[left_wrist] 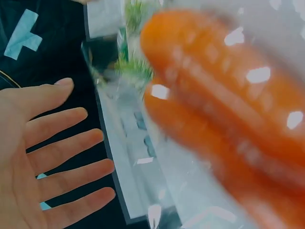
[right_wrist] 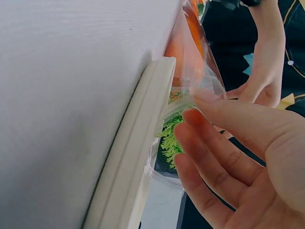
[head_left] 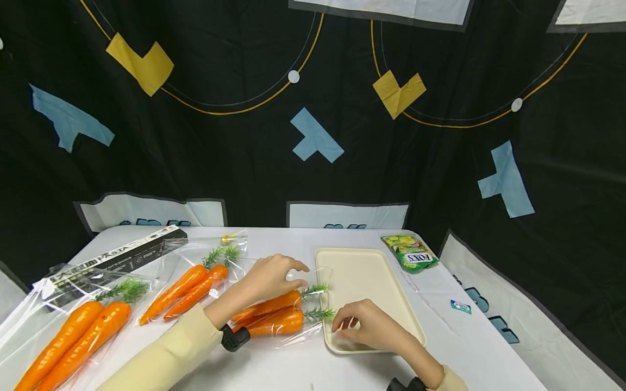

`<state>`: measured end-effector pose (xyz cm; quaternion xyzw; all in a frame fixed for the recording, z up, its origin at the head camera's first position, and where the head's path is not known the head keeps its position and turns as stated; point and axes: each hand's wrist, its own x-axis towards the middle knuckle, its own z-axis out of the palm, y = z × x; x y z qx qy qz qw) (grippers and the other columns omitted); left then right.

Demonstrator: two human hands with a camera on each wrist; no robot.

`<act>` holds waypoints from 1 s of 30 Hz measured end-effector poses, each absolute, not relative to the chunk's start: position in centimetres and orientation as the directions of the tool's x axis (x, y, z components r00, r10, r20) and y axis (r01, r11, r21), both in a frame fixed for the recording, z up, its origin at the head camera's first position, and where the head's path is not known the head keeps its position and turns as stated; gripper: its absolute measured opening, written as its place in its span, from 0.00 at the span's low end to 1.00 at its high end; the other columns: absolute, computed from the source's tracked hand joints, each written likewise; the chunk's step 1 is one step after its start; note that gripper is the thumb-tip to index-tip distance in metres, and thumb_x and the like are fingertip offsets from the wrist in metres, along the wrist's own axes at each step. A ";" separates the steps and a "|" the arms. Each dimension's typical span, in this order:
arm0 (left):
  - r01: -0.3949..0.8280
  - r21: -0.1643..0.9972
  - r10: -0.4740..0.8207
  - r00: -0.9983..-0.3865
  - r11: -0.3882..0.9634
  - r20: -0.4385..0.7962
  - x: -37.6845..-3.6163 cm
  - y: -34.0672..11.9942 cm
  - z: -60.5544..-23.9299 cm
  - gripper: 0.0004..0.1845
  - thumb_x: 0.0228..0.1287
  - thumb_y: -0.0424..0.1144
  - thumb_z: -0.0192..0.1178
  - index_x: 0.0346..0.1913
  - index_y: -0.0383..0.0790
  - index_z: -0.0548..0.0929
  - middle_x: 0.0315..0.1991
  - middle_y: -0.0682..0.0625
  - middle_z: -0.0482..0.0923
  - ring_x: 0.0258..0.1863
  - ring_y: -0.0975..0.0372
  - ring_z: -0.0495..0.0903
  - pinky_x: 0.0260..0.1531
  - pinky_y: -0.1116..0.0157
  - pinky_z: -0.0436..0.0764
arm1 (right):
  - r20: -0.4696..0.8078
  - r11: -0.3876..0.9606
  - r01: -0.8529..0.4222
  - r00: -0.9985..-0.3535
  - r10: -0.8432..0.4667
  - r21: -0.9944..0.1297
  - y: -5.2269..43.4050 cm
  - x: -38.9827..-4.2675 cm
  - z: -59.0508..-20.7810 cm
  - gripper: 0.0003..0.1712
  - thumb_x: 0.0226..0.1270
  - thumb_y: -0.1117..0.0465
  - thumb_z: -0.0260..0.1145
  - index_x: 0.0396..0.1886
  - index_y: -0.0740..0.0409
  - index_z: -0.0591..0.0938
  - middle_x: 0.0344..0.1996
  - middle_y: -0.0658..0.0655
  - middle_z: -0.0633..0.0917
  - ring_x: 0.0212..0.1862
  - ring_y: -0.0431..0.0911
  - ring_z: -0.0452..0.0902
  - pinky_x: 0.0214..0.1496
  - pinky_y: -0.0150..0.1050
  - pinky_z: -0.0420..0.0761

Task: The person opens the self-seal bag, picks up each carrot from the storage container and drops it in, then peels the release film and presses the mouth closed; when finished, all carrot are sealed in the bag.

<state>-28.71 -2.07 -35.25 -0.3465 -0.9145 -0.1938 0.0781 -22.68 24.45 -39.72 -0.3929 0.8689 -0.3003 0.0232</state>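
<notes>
Clear plastic wrapped the two orange carrots of the middle carrot bag (head_left: 274, 315), which lay on the tabletop (head_left: 274, 364) touching the cream tray (head_left: 371, 271) at its 9 o'clock edge. The left hand (head_left: 269, 277) rested over the bag, grip open, fingers spread. The right hand (head_left: 367, 326) sat inside the tray, fingertips (right_wrist: 200, 102) touching the bag's leafy end, not clasping it. Judged, the bag was mid-transfer; next would need a firm hold and a lift toward 3 o'clock.
</notes>
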 end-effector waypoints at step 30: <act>0.600 0.352 0.623 -0.780 0.719 0.055 -35.2 0.8 -35.8 0.04 0.61 0.38 0.66 0.36 0.44 0.89 0.24 0.56 0.81 0.26 0.64 0.78 0.30 0.61 0.78 | 0.292 0.501 -0.703 -0.685 -0.667 -0.506 24.4 -22.7 -40.2 0.10 0.58 0.69 0.70 0.31 0.47 0.85 0.29 0.37 0.83 0.33 0.30 0.77 0.38 0.32 0.80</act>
